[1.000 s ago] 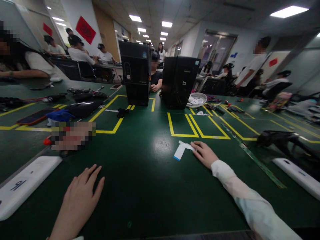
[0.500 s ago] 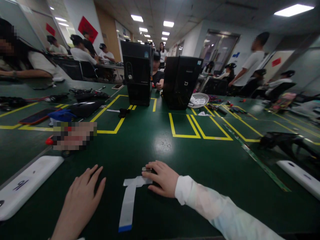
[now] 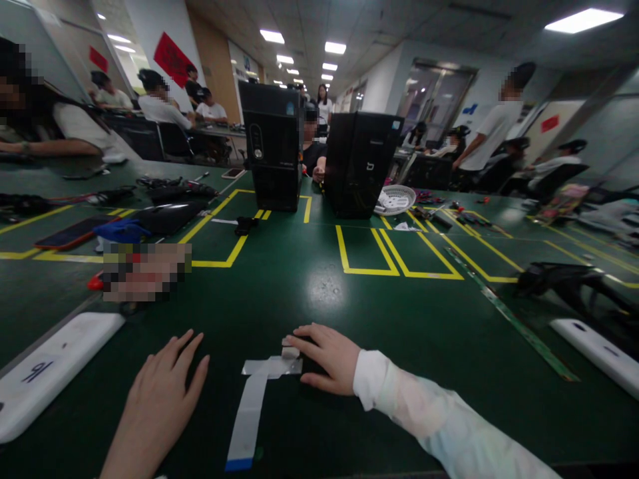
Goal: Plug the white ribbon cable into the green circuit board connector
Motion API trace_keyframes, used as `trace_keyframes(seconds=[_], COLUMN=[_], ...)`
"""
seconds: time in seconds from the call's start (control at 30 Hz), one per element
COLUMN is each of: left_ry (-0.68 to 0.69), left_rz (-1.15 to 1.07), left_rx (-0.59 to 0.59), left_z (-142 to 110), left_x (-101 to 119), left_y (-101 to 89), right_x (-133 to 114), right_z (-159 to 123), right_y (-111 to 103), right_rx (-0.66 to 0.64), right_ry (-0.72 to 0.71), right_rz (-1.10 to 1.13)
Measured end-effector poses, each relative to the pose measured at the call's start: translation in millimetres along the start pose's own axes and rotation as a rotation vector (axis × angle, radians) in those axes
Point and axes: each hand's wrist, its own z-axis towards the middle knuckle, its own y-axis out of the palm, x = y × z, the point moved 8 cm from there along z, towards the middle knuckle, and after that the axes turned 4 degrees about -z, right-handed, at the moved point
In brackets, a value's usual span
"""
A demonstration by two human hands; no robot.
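A white flat ribbon cable (image 3: pixel 248 412) with a blue end lies on the green table before me, its upper part crossing it like a T. At the right end of that crosspiece sits a small pale piece (image 3: pixel 290 352), partly covered by fingertips; its kind I cannot make out. The fingers of my right hand (image 3: pixel 327 359) are outstretched and apart, the index fingertip touching or just over the small piece. My left hand (image 3: pixel 158 392) rests with fingers spread, palm down, left of the cable and apart from it.
Two black computer towers (image 3: pixel 275 146) (image 3: pixel 363 163) stand further back. White casings lie at left (image 3: pixel 60 372) and right (image 3: pixel 594 349). Nearer the left are a blue cloth-like item (image 3: pixel 122 229) and a phone (image 3: pixel 72 231). A white basket (image 3: pixel 397 199) stands behind; people sit around.
The cable has turned slightly, its blue end swinging left. My right hand has shifted a little right, uncovering more of the small piece. My left hand has barely moved.
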Motion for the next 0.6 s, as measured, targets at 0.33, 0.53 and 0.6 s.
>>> trace_keyframes(seconds=[0.33,0.53,0.6], left_ry=[0.004,-0.005,-0.008], left_rz=[-0.025,-0.045,-0.042], left_rx=[0.01,0.014,0.015], left_z=[-1,0,0], left_x=[-2,-2,-2], left_y=[2.6,2.1,2.0], right_x=[237,264,268], right_z=[-172,-310,-337], right_y=[-89,-122,-123], right_rx=[0.516,0.725,0.759], right_ry=[1.225,1.591,1.642], right_rz=[-0.415,-0.48,-0.482])
